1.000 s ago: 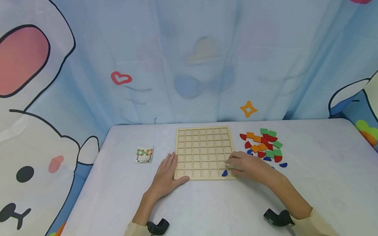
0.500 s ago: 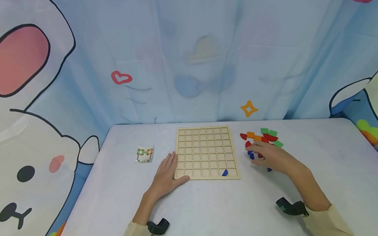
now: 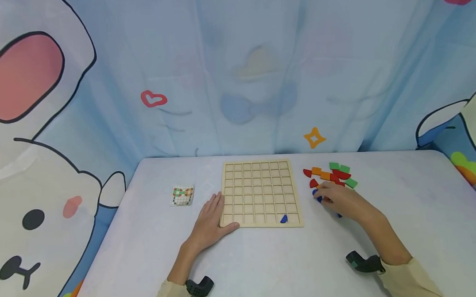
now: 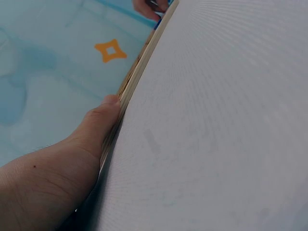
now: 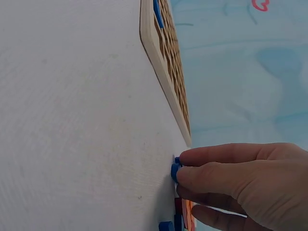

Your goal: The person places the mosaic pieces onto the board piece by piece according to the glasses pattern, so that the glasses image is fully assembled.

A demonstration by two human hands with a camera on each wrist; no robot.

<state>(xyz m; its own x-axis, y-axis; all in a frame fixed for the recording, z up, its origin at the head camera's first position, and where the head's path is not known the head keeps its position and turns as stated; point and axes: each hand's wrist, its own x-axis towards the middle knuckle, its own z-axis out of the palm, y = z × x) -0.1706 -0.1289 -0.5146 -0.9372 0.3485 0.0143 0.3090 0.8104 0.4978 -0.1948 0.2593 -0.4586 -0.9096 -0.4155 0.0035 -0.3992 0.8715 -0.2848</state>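
A square wooden grid board (image 3: 257, 194) lies flat on the table. My left hand (image 3: 209, 218) rests along its left edge with straight fingers, the thumb at its front edge; the left wrist view shows that thumb (image 4: 98, 120) against the wooden rim. One blue rounded piece (image 3: 283, 218) sits in the front row of the board, toward the right. Right of the board, my right hand (image 3: 340, 199) is down at the loose pieces. In the right wrist view its thumb and index finger pinch a blue piece (image 5: 175, 172). The hand hides part of the pile.
Red pieces (image 3: 341, 174), orange squares (image 3: 316, 170) and green squares (image 3: 334, 165) lie loose beyond the right hand. A small pattern card (image 3: 182, 195) lies left of the board. A printed curtain (image 3: 254, 72) hangs behind the table's back edge.
My right hand has moved off the board rightward to the loose pieces, and its fingers have closed at a blue piece. The left hand has stayed in place.
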